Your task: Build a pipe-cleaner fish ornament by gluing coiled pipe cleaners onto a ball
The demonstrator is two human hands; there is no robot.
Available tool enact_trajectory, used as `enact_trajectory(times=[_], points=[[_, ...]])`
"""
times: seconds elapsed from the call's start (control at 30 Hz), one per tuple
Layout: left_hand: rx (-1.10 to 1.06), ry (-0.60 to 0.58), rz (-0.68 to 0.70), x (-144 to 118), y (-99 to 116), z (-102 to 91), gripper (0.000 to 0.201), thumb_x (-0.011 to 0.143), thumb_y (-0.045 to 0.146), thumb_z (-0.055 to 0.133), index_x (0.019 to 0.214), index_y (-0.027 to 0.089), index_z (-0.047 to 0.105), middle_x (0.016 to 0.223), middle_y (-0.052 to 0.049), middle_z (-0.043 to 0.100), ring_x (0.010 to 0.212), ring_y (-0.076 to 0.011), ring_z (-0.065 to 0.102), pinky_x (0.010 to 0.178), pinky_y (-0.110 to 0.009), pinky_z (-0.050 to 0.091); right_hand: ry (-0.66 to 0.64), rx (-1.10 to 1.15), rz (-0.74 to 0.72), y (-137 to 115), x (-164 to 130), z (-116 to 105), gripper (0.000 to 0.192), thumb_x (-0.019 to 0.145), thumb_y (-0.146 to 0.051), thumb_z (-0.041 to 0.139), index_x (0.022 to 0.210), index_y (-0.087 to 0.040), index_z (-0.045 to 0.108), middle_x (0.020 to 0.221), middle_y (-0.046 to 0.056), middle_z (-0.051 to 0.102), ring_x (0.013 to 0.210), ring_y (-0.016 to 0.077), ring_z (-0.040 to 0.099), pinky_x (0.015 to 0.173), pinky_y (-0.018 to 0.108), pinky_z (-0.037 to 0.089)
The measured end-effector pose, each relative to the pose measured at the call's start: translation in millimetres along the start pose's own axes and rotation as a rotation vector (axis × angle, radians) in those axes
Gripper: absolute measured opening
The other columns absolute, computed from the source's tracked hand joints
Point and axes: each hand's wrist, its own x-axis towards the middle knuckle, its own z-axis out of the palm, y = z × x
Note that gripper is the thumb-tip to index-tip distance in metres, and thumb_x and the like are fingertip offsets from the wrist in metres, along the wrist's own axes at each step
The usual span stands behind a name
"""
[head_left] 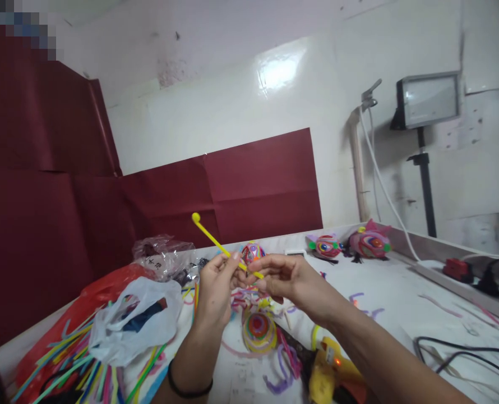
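Yellow stick [216,242] with ball tip, thin, tilted, pinched by left hand [216,283] and right hand [285,279]

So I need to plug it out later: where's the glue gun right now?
In the head view, the glue gun lies on the table at bottom centre, under the right forearm, beside the purple strips.

Left hand [216,280], right hand [283,276], fingertips pinched.
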Motion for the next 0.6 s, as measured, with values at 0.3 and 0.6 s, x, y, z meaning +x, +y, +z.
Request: enact_trajectory(times=[0.3,0.6], points=[[-0.077,-0.018,0.004,-4,8,23.3,0.033,0.063,0.035,0.079,0.082,0.011,0.066,0.056,0.001,0.06,0.046,-0.0083,0.054,0.043,-0.019,0.046,0.238,-0.157,-0.236,-2,1,-3,0.018,0.069,-0.031,0.075,0.08,-0.018,0.078,0.057,-0.001,0.066,0.047,0.0084,0.047,0.046,0.023,0.037],[-0.147,-0.011,0.009,-13,13,24.2,0.028,0.063,0.03,0.078,0.079,0.01,0.066,0.051,0.001,0.059,0.046,-0.0073,0.052,0.043,-0.016,0.043,0.289,0.028,-0.236,6,1,6,0.026,0.054,-0.031,0.086,0.072,-0.019,0.072,0.065,0.0,0.071,0.061,0.0132,0.063,0.056,0.023,0.048]])
